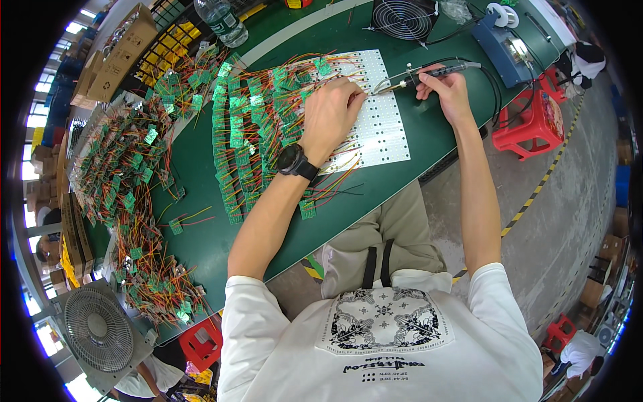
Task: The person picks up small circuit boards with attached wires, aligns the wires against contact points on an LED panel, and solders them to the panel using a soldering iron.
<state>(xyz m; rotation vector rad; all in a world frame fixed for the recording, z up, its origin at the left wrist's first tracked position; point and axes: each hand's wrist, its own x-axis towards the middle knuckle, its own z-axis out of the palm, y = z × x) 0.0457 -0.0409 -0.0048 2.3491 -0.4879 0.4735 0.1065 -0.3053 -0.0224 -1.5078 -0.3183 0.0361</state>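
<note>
My right hand (443,90) grips a soldering iron (447,68) with a feed tube clamped alongside it, the tip pointing left. Below that tip lies a white panel (383,137) dotted with holes, on the green table (201,234). My left hand (333,114), with a black watch on the wrist, rests over the panel's left part. Its fingers are pinched near the iron's tip; what they hold is hidden. Rows of small green circuit boards (236,120) with red, yellow and black wires stand left of the hand, some wires reaching under it.
A large heap of wired circuit boards (114,161) covers the table's left side. At the back are a water bottle (223,23), a black fan (404,17) and a blue soldering station (502,50) with a solder spool (502,15). Red stools (532,124) stand right of the table.
</note>
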